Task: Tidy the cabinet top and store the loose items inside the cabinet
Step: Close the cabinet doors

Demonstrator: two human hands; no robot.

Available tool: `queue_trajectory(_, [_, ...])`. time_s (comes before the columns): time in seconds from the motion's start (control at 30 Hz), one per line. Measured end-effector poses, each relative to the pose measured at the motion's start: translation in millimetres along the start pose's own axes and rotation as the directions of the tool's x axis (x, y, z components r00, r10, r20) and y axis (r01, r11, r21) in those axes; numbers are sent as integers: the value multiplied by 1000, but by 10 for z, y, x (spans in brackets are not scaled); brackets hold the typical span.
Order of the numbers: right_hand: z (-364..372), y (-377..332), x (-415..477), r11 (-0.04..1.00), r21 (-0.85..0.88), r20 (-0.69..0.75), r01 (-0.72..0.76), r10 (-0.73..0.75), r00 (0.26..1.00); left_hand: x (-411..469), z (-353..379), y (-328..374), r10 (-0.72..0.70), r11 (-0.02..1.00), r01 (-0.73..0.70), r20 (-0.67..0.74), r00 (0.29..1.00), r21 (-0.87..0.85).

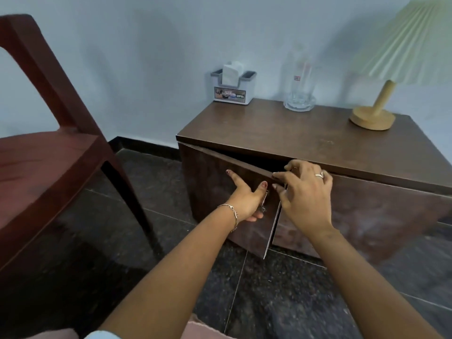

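A low dark-brown cabinet (pixel 305 140) stands against the wall. Its left door (pixel 220 192) hangs partly ajar, its free edge swung out toward me. My left hand (pixel 247 199) curls around the metal handle near that edge, thumb and forefinger lying on the door face. My right hand (pixel 305 192) hooks its fingertips over the door's top corner. On the cabinet top stand a white tissue holder (pixel 232 86) at the back left, a clear glass bottle (pixel 299 84) in a glass dish, and a table lamp (pixel 376 111) with a wooden base at the right.
A dark red wooden chair (pixel 49 152) stands to the left of the cabinet, close to the door's swing. The floor (pixel 281 289) is dark speckled tile. The right door (pixel 367 216) is closed.
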State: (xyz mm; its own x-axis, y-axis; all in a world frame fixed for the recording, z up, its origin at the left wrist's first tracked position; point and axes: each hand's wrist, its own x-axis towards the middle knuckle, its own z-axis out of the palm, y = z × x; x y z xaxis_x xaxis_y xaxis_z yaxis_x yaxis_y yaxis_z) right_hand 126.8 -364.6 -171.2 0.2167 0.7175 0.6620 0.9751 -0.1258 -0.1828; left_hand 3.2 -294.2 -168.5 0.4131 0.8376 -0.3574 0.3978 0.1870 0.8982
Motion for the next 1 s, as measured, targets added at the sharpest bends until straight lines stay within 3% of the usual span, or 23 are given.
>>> queue_trajectory(0.17, [90,188,126,991,-85,12,-106,108,994,133,92,-35,72,997,-72,-9,997,1])
queue_trajectory(0.3, [153,284,148,984,-133,22,-117,121,992,210,188,-13,65,997,-68,-112,992,-24])
queue_trajectory(0.5, [148,350,187,988,-126,-46,-92,86,995,321,303,-44,120,993,-119,-206,971,18])
queue_trajectory(0.67, [239,307,199,986,-73,-137,-152,141,980,431,381,-52,137,990,-138,-268,954,16])
queue_trajectory(1.0, [306,314,191,986,-38,-186,-161,151,971,544,416,-90,156,987,-135,-292,944,89])
